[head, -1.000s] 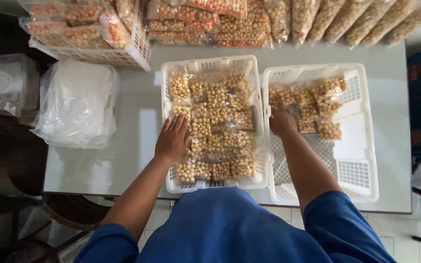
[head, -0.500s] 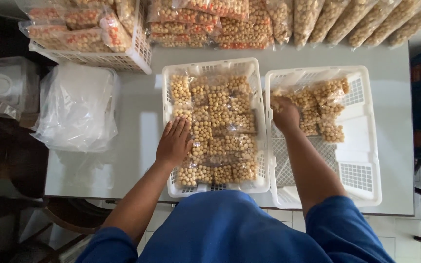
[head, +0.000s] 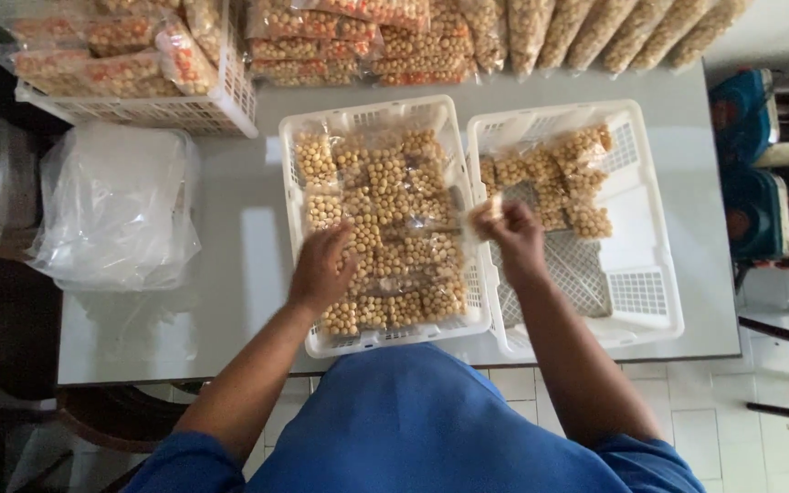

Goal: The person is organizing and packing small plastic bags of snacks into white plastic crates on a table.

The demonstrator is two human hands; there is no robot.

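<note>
Over full white basket (head: 296, 164), R hand (head: 515, 236) pinches clear snack pack (head: 484, 215) (L hand (head: 321, 269) open on packs).

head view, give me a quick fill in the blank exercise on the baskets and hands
The left hand rests on the packets in the ___ basket.
The right hand pinches the end of a clear ___ over the rims between the two baskets.
The right basket is only ___ filled with packets.
Missing words: left; packet; partly

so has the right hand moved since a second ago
Yes. The right hand has drawn back from the packets in the right basket toward the wall it shares with the full left basket, pinching a packet end.
</note>
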